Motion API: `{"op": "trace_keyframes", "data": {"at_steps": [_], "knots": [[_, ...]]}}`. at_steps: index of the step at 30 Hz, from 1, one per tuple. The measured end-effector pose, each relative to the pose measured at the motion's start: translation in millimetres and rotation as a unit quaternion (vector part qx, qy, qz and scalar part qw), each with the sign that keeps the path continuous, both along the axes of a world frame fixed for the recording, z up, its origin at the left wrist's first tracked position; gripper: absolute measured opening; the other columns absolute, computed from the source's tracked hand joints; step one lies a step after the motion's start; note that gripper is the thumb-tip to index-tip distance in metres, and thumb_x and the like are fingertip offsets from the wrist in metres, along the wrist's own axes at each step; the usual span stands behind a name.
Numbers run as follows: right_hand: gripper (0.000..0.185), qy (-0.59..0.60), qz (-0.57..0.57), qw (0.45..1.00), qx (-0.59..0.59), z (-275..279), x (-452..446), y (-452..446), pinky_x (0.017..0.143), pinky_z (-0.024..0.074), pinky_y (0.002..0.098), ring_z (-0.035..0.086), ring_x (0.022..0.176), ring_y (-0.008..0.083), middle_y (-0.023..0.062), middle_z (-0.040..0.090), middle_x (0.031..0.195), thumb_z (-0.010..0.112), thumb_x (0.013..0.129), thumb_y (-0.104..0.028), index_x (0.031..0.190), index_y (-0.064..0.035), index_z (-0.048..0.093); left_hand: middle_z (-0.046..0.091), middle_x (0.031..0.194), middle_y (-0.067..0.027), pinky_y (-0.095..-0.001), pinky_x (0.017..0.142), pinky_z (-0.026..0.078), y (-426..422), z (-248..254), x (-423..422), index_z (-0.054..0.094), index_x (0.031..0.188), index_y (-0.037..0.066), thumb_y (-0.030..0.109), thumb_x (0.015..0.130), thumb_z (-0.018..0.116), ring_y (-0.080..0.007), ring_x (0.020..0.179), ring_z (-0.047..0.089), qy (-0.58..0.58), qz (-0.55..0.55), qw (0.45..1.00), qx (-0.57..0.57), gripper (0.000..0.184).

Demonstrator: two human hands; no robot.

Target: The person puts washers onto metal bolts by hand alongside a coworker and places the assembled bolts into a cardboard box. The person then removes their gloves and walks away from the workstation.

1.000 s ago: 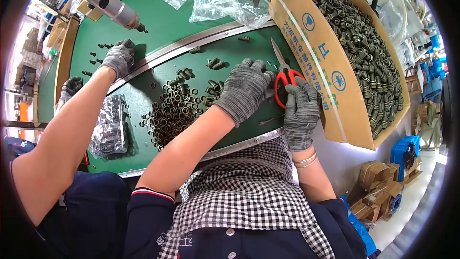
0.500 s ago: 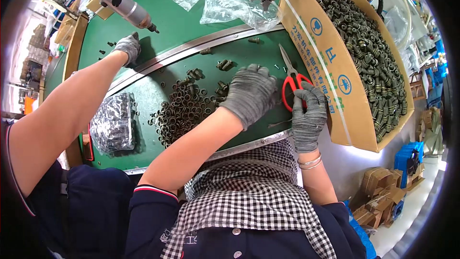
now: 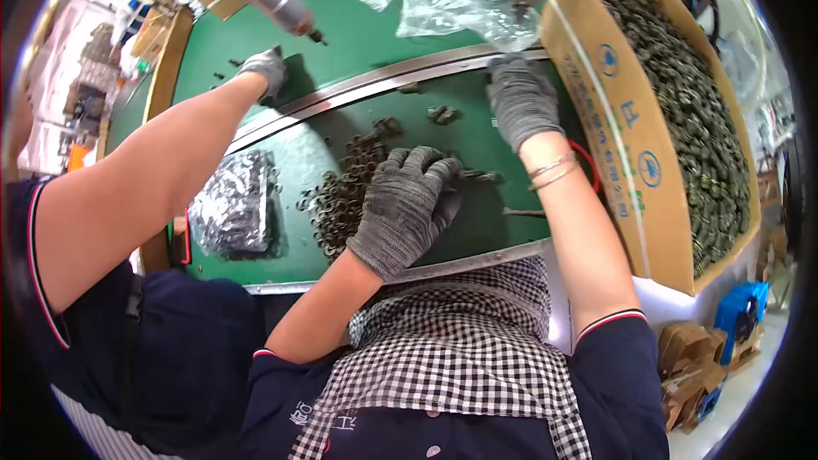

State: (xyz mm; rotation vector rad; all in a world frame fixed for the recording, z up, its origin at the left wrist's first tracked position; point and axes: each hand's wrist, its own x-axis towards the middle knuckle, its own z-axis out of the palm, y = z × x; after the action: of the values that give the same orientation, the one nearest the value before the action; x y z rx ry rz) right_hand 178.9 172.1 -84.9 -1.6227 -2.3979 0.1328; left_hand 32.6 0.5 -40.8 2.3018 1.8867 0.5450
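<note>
Metal rings (image 3: 341,196) and my left hand (image 3: 406,209) sit left of the carton (image 3: 626,140), my right hand (image 3: 523,104) nearer it; I can't tell either grip.

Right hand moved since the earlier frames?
Yes: the right hand has gone farther out from the wearer, from well short of the metal rail to right up at it.

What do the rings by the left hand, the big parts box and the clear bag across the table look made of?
Rings: probably metal, dark brownish, with faint glints on the rims; exact alloy or coating unclear.
Box: cardboard, matte tan, judging by the thin flat printed walls.
Clear bag: likely thin plastic film, glossy; it's see-through with crinkled highlights.
</note>
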Motion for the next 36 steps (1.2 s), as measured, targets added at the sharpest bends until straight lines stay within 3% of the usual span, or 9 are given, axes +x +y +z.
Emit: {"op": "trace_keyframes", "data": {"at_steps": [4, 5, 7, 9, 13, 16, 21, 30, 36], "knots": [[0.021, 0.046, 0.029, 0.997, 0.049, -10.9, 5.4, -7.1, 0.085, 0.0502, 0.0448, 0.062, 0.099, 0.0359, 0.0165, 0.064, 0.105, 0.064, 0.083, -0.015, 0.102, -0.0081, 0.067, 0.063, 0.106, -0.013, -0.0416, 0.088, 0.049, -27.8, 0.5, -43.1, 0.07, 0.105, 0.012, 0.022, 0.078, 0.074, -0.0328, 0.098, 0.059, -0.022, 0.137, 0.99, 0.026, 0.029], [0.015, 0.035, 0.056, 0.998, -0.013, -1.4, 8.5, -17.1, 0.074, 0.0513, 0.0464, 0.064, 0.088, 0.0363, 0.021, 0.064, 0.098, 0.053, 0.086, -0.007, 0.096, -0.0061, 0.064, 0.063, 0.105, -0.0134, -0.0413, 0.088, 0.049, -30.1, 1.0, -52.6, 0.07, 0.104, 0.012, 0.023, 0.08, 0.074, -0.0328, 0.097, 0.059, -0.027, 0.174, 0.984, 0.026, 0.027], [0.01, 0.103, 0.074, 0.988, 0.09, 9.8, 9.0, -38.9, 0.073, 0.0503, 0.0449, 0.063, 0.087, 0.0346, 0.0189, 0.063, 0.096, 0.058, 0.085, -0.009, 0.094, -0.0062, 0.063, 0.063, 0.105, -0.0129, -0.0409, 0.088, 0.049, -23.9, 0.4, -70.0, 0.069, 0.105, 0.013, 0.024, 0.084, 0.071, -0.032, 0.099, 0.059, 0.019, 0.221, 0.975, 0.006, 0.024], [0.011, 0.194, 0.09, 0.976, 0.051, 38.2, 11.0, -64.1, 0.074, 0.0503, 0.0432, 0.062, 0.087, 0.0336, 0.0175, 0.062, 0.094, 0.06, 0.085, -0.009, 0.095, -0.0054, 0.062, 0.063, 0.105, -0.0125, -0.0408, 0.088, 0.049, -13.8, 3.8, -85.4, 0.069, 0.105, 0.011, 0.024, 0.085, 0.07, -0.0315, 0.101, 0.06, 0.044, 0.243, 0.969, -0.022, 0.024], [0.013, 0.274, 0.114, 0.954, -0.028, 60.6, 19.6, -109.6, 0.072, 0.0507, 0.0379, 0.061, 0.082, 0.029, 0.0138, 0.06, 0.09, 0.063, 0.084, -0.006, 0.097, -0.0046, 0.063, 0.064, 0.105, -0.0126, -0.0413, 0.091, 0.048, -10.6, 12.5, -88.0, 0.067, 0.105, 0.007, 0.027, 0.085, 0.069, -0.0321, 0.102, 0.06, 0.009, 0.211, 0.97, -0.12, 0.029], [0.016, 0.306, 0.086, 0.935, -0.154, 61.1, 27.8, -132.9, 0.071, 0.051, 0.034, 0.061, 0.081, 0.0249, 0.0119, 0.061, 0.09, 0.064, 0.081, -0.004, 0.097, -0.0045, 0.065, 0.064, 0.101, -0.0134, -0.0413, 0.091, 0.048, -18.7, 1.0, -78.6, 0.067, 0.106, 0.006, 0.029, 0.083, 0.071, -0.0314, 0.102, 0.06, 0.045, 0.202, 0.973, -0.099, 0.033], [0.018, 0.344, 0.124, 0.915, -0.168, 44.6, 30.6, -151.7, 0.072, 0.0509, 0.0342, 0.061, 0.081, 0.0246, 0.0112, 0.061, 0.09, 0.066, 0.079, -0.002, 0.097, -0.0031, 0.066, 0.064, 0.097, -0.013, -0.0408, 0.087, 0.049, -26.0, -1.9, -79.8, 0.069, 0.102, 0.007, 0.024, 0.081, 0.072, -0.0308, 0.096, 0.062, -0.041, 0.212, 0.968, -0.128, 0.026], [0.019, 0.347, 0.154, 0.906, -0.187, 39.3, 20.6, -153.1, 0.076, 0.0512, 0.0364, 0.061, 0.085, 0.0286, 0.0136, 0.06, 0.094, 0.067, 0.08, -0.003, 0.099, -0.0041, 0.066, 0.067, 0.094, -0.0125, -0.0384, 0.083, 0.051, -37.7, -6.7, -80.4, 0.072, 0.098, 0.008, 0.016, 0.084, 0.069, -0.0295, 0.089, 0.063, -0.018, 0.2, 0.979, -0.023, 0.017], [0.021, 0.372, 0.164, 0.892, -0.197, 43.9, 0.3, -150.1, 0.078, 0.0519, 0.0376, 0.062, 0.089, 0.0294, 0.0127, 0.066, 0.094, 0.07, 0.079, -0.007, 0.1, -0.0056, 0.067, 0.067, 0.092, -0.0131, -0.035, 0.078, 0.052, -43.5, -5.8, -84.5, 0.072, 0.101, 0.006, 0.012, 0.087, 0.067, -0.0272, 0.084, 0.065, -0.124, 0.245, 0.961, -0.03, 0.017]]}}
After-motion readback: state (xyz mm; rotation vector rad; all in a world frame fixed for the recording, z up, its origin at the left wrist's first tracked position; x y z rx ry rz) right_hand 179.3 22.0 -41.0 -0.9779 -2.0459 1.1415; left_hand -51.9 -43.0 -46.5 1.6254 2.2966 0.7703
